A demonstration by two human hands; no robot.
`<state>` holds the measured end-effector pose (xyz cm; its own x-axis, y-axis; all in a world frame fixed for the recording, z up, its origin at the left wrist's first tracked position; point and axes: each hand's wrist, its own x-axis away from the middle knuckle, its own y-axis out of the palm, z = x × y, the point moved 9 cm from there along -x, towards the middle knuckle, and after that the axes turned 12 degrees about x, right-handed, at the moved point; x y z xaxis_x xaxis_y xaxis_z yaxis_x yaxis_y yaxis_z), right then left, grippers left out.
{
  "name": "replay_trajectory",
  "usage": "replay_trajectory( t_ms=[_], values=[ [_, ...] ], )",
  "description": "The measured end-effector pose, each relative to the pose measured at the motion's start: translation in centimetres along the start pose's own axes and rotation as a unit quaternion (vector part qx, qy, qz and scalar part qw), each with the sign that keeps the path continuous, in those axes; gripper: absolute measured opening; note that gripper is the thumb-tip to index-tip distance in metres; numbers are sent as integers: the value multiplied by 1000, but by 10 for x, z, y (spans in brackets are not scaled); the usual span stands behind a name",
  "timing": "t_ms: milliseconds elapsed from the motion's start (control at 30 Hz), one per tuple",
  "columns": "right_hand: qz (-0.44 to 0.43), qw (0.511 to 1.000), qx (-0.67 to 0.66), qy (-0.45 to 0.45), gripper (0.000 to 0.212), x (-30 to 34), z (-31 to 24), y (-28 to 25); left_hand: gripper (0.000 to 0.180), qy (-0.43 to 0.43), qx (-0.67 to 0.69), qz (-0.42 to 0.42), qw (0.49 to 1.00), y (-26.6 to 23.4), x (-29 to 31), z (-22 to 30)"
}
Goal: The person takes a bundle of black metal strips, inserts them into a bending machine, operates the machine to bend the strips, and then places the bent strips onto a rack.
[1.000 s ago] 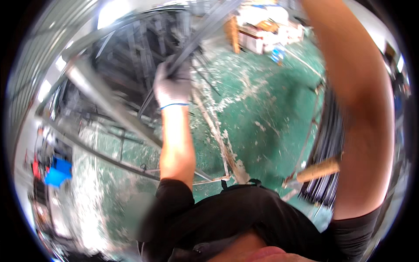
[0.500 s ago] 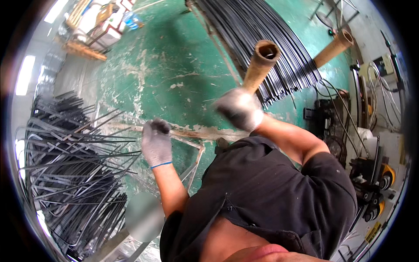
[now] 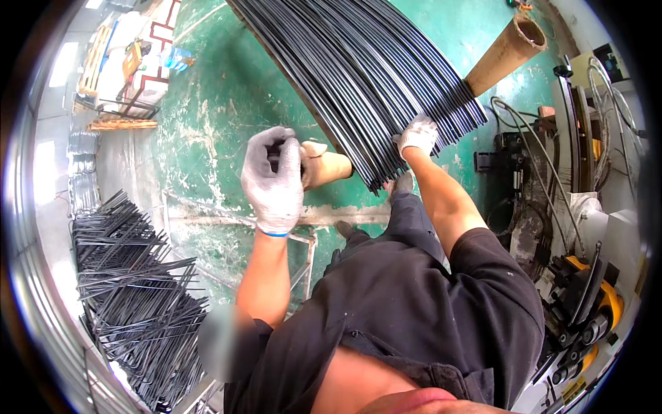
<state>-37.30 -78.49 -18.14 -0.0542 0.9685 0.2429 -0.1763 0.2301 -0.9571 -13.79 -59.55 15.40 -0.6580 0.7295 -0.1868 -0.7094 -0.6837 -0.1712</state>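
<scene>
Gloved left hand [image 3: 272,181] raised nearest, fingers loosely curled, gap showing; cardboard tube [image 3: 329,171] beside it; gloved right hand [image 3: 419,134] lower, on near ends of black rods [image 3: 372,76], grip cannot be told; rods stretch away beyond both hands

Two gloved hands in play: one left hand [image 3: 272,183], one right hand [image 3: 419,133]! Two tan tubes: the first tube [image 3: 327,170] right beside the left hand, the second tube [image 3: 502,55] beyond the right. Under the right hand, dozens of long black rods [image 3: 345,69], too tightly packed to count. One tangled heap [image 3: 138,303] left of the left hand, and two shoes [image 3: 403,183] below the right!
</scene>
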Motion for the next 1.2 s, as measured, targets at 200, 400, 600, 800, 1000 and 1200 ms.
replay_trajectory(
  t_ms=[200, 400, 600, 800, 1000, 1200],
  values=[
    [-66, 992, -91, -57, 55, -41, 29, 28, 11, 95, -146, 11, 985, 14, -11, -5],
    [-121, 986, -48, -108, 48, -60, 19, 38, 9, 143, -226, 43, 963, 25, -12, 3],
    [-222, 967, -43, -114, 52, -78, 20, 27, 9, 147, -256, 42, 955, 28, -13, 7],
    [-234, 956, -78, -157, 50, -102, 21, 57, 7, 171, -250, 46, 952, 26, -11, 13],
    [-249, 914, -288, -141, 58, -97, 25, 64, 9, 185, -198, 44, 962, 19, 0, 19],
    [-270, 921, -260, -104, 57, -70, 36, 12, 13, 274, -163, -18, 948, 31, 45, 39]
  ],
)
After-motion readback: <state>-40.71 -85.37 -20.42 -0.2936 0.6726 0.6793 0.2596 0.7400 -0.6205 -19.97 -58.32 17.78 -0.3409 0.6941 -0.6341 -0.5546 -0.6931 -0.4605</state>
